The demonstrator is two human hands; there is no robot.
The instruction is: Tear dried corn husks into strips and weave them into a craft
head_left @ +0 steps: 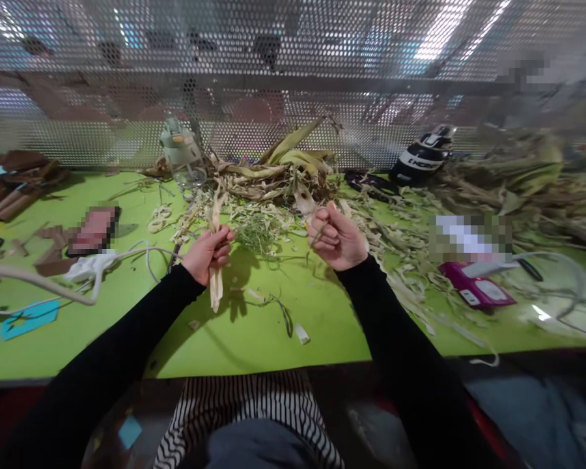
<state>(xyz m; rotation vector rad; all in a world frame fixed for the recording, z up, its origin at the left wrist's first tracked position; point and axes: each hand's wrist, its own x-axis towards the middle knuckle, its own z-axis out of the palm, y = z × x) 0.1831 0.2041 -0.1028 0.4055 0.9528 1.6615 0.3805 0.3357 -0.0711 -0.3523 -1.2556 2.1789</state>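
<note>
My left hand is closed around a pale, dry strip of plant stalk or leaf, held upright over the green table. My right hand is closed in a pinch, with a thin greenish strand showing at its fingers. Between the two hands and slightly behind them lies a loose tangle of fine green strands. Farther back is a heap of dried leaves with a yellow-green leaf on top. Small scraps and a dark twig-like piece lie nearer me.
A clear bottle and a black bottle stand before a perforated metal screen. At left are a phone, a white power strip and cables. A purple device and more dried leaves are at right.
</note>
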